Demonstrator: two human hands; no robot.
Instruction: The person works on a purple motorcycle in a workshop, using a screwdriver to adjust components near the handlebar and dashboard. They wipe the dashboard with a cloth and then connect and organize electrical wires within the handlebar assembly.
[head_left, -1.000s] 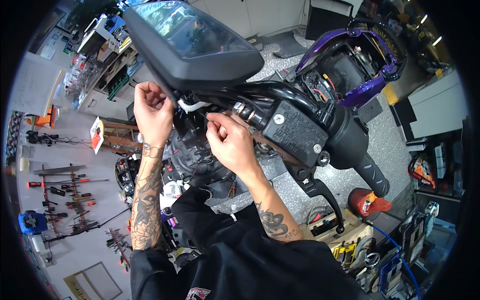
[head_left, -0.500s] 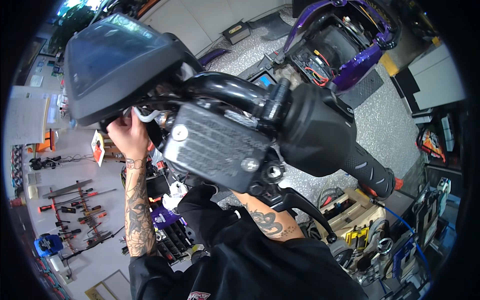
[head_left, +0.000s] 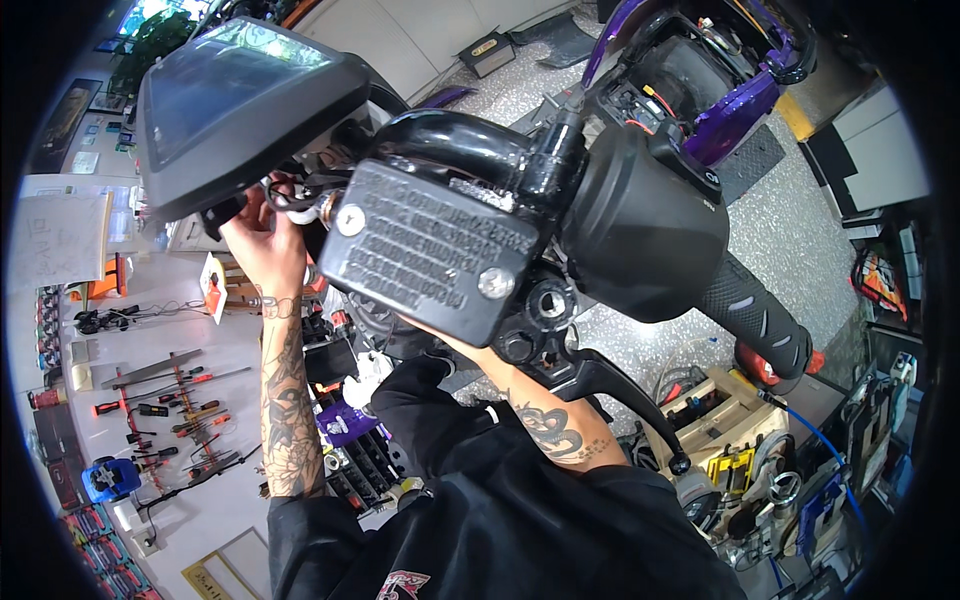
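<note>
A motorcycle handlebar (head_left: 455, 135) with its dark display (head_left: 240, 95) fills the upper middle. Under the display's lower edge my left hand (head_left: 268, 245) reaches up with fingers curled among black cables (head_left: 310, 182), close to a pale fitting. What the fingers pinch is too hidden to make out. My right forearm (head_left: 555, 425) passes behind the black brake fluid reservoir (head_left: 430, 250), and that hand is hidden. Right of the reservoir are the black brake lever (head_left: 620, 400), a black hand-control housing (head_left: 640, 230) and the rubber grip (head_left: 755, 315).
Screwdrivers and files (head_left: 180, 410) hang at the left, near a blue tool (head_left: 110, 480). A purple body panel with exposed wiring (head_left: 735, 120) stands at the far right. A beige toolbox (head_left: 715, 420) and a blue hose (head_left: 825, 450) lie at the lower right.
My view has shifted slightly, and the reservoir and display sit a little higher. My left hand stays under the display, its fingers now farther up among the cables.
</note>
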